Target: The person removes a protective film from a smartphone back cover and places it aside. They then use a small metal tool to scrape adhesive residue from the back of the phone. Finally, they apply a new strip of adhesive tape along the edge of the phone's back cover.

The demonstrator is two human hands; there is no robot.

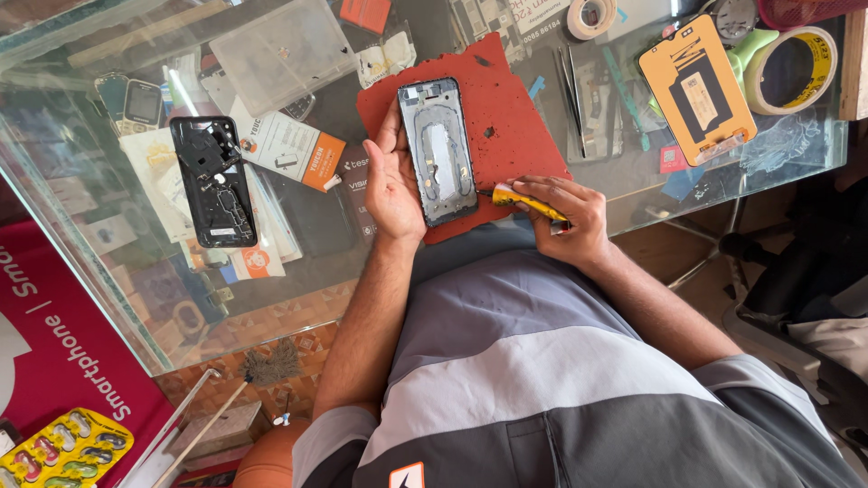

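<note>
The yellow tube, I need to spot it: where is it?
In the head view, the yellow tube is in the right hand, its tip by the phone frame's lower right edge.

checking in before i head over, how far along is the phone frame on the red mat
Done: the phone frame lies stripped and open on the red mat; a separate black phone body sits aside on the glass counter. In hand: the left hand steadies the frame while the right hand points a yellow tube at its lower edge. Left: nothing is fitted back on the frame.
</note>
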